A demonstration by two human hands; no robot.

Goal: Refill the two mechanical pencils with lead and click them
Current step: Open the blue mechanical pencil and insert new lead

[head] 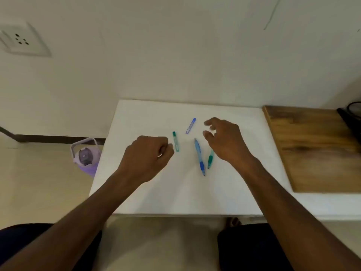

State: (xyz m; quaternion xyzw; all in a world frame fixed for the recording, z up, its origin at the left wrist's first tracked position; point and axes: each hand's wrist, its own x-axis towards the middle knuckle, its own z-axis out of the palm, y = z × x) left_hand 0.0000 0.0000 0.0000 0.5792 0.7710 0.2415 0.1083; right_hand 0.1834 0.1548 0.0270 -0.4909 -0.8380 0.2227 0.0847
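A blue mechanical pencil [199,156] lies on the white table [146,118], tip pointing toward me. Beside it on the right lies a green mechanical pencil [210,159], its upper part hidden under my right hand [227,140]. That hand hovers with fingers spread and holds nothing. A blue lead tube [190,125] lies just left of its fingertips. A green lead tube [175,141] lies further left, right by the knuckles of my left hand [149,157]. My left hand is curled into a loose fist with nothing visible in it.
A wooden board [316,145] covers the counter to the right, with a dark object [351,114] at its far corner. A purple water bottle [86,156] stands on the floor left of the table. The wall rises directly behind the table.
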